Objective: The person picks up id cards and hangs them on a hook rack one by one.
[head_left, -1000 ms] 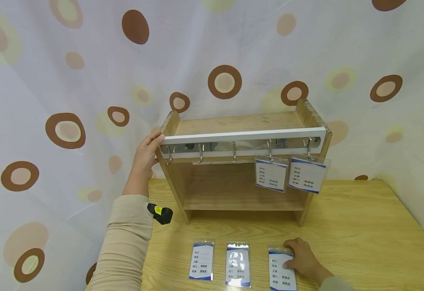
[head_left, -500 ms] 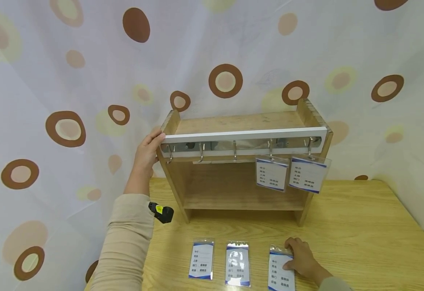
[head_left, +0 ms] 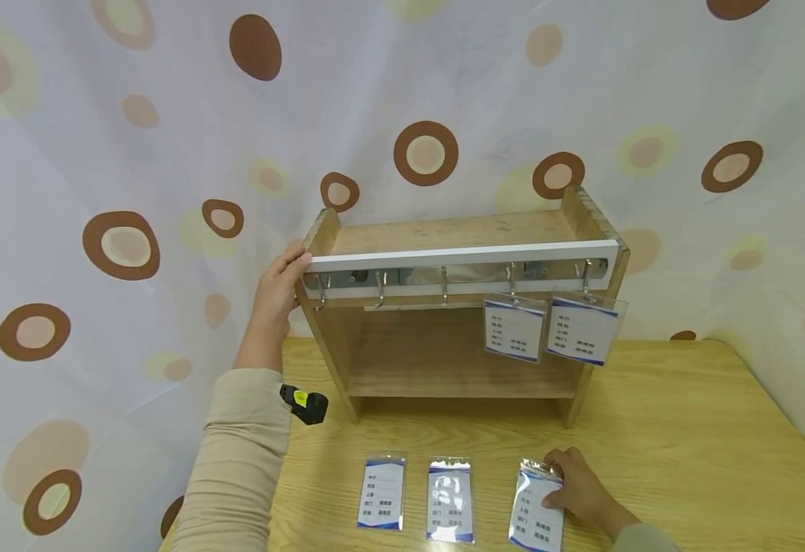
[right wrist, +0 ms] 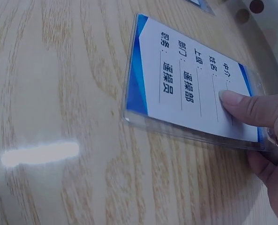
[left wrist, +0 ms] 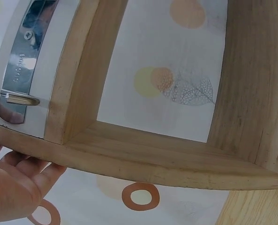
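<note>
My right hand (head_left: 583, 491) pinches the right-hand badge (head_left: 535, 512) by its top right corner. In the right wrist view the thumb lies on the face of this clear-sleeved ID badge (right wrist: 185, 89), with fingers beneath it; the held end is tipped up off the wood. My left hand (head_left: 278, 290) grips the upper left corner of a wooden shelf (head_left: 402, 376); the left wrist view has its fingers (left wrist: 47, 176) against the side panel. Along the shelf's front runs a white hook rail (head_left: 471, 251). Two badges hang there, one badge (head_left: 515, 331) beside another badge (head_left: 584, 331).
Two more badges lie flat on the wooden table (head_left: 692, 429): a left badge (head_left: 382, 492) and a middle badge (head_left: 450, 502). Bare hooks include the middle hook (head_left: 445, 287). Behind the shelf hangs a dotted cloth (head_left: 485, 92). A black device (head_left: 306, 404) sits at the left wrist.
The right hand has shifted slightly right, and the badge in it has turned and tilted up from the table. My left hand stays on the shelf corner.
</note>
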The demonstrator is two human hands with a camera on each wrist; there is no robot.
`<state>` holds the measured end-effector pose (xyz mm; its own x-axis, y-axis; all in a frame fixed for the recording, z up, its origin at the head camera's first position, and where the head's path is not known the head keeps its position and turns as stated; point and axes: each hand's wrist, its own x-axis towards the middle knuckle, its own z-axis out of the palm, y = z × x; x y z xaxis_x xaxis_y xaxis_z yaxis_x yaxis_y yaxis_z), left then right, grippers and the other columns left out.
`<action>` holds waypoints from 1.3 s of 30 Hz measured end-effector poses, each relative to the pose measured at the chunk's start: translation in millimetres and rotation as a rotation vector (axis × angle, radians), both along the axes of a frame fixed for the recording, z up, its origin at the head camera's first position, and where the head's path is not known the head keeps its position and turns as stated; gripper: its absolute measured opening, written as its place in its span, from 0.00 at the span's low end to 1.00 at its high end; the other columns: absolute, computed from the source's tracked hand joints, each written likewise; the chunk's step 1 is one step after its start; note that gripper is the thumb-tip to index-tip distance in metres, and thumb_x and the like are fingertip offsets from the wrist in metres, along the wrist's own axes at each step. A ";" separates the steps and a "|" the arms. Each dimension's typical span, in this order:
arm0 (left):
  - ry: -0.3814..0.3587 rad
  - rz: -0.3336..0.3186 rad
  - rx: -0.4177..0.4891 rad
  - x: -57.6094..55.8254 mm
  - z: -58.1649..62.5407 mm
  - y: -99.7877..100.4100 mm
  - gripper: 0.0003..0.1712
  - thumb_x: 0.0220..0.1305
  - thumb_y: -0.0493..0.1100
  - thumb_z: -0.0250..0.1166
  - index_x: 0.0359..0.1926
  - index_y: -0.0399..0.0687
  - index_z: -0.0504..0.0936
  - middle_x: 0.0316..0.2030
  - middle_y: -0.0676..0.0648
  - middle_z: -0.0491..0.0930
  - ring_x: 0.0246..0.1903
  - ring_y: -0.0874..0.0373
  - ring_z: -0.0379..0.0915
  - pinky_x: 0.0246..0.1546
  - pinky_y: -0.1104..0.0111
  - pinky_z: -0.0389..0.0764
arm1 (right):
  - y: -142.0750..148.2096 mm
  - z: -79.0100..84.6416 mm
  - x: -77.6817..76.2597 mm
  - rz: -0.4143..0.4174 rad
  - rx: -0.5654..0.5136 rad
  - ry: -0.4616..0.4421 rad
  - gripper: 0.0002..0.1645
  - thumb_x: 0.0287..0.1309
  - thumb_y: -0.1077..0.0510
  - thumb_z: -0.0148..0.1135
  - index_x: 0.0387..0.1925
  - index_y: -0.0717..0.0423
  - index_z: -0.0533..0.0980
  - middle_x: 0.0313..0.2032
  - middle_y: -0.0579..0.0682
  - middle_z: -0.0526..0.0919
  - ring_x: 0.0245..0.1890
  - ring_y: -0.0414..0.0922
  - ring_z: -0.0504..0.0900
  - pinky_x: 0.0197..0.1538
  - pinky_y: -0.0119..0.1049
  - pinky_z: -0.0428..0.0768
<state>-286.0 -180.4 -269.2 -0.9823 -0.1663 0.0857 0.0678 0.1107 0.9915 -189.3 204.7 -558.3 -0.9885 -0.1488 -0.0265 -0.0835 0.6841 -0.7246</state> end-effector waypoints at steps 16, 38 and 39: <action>-0.019 0.001 0.021 0.6 1.4 1.8 0.30 0.59 0.53 0.52 0.61 0.50 0.60 0.63 0.52 0.51 0.60 0.57 0.46 0.54 0.55 0.53 | -6.8 21.3 -2.1 0.049 -0.260 -0.074 0.20 0.45 0.64 0.60 0.43 0.63 0.70 0.32 0.51 0.76 0.29 0.43 0.73 0.29 0.32 0.72; -0.047 0.012 0.057 2.0 7.6 5.9 0.28 0.60 0.48 0.51 0.61 0.49 0.60 0.63 0.54 0.51 0.59 0.57 0.46 0.52 0.54 0.52 | -28.3 77.6 -0.6 0.064 -0.407 0.015 0.19 0.51 0.63 0.57 0.46 0.62 0.70 0.33 0.52 0.74 0.32 0.43 0.71 0.33 0.31 0.73; -0.045 0.013 0.059 1.7 7.8 6.1 0.28 0.60 0.48 0.51 0.61 0.49 0.60 0.63 0.54 0.51 0.59 0.57 0.47 0.52 0.54 0.52 | -29.4 81.1 -0.9 0.072 -0.406 0.036 0.18 0.51 0.62 0.57 0.46 0.62 0.70 0.33 0.52 0.74 0.32 0.43 0.72 0.33 0.31 0.74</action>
<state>-284.3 -174.3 -261.4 -0.9828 -0.1822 0.0313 0.0221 0.0524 0.9984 -190.2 175.3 -477.2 -0.9745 -0.2085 0.0828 -0.1507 0.3351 -0.9300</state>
